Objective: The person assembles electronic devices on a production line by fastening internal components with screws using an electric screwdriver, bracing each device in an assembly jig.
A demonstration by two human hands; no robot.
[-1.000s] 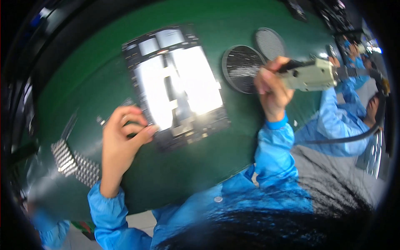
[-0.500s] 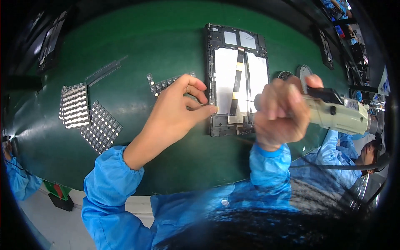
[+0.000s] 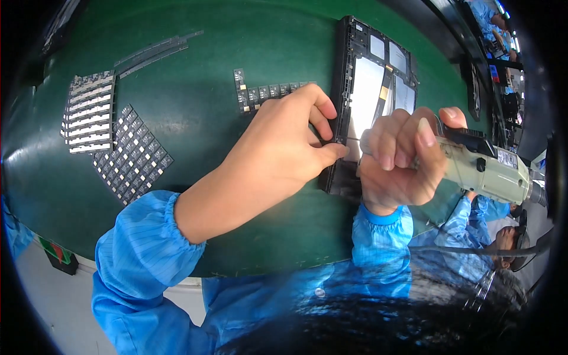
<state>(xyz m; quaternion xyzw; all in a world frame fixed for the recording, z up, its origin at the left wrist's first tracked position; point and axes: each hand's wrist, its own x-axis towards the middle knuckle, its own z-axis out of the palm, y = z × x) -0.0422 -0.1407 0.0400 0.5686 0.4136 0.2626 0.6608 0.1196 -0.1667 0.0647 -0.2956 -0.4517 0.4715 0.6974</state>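
An opened tablet (image 3: 367,89), with a black frame and silvery battery panels inside, lies on the green table in front of me. My left hand (image 3: 284,133) is at its left edge, the thumb pressed on the frame and the fingers curled beside it. My right hand (image 3: 402,160) is wrapped round a pale electric screwdriver (image 3: 488,171). The driver lies nearly level, its front end pointing left over the tablet's lower part. The right hand covers that part and hides much of the driver's nose. A strip of small black parts (image 3: 266,93) lies just beyond my left hand.
On the left lie a stack of pale-striped strips (image 3: 92,112) and a black sheet of small parts (image 3: 133,157). Thin dark strips (image 3: 160,53) are behind them. A cable (image 3: 455,251) runs at the right, near another person in blue (image 3: 461,219).
The view has shifted. The tablet now appears farther right and more slanted, with my left hand still at its edge. My right hand still holds the screwdriver in nearly the same spot.
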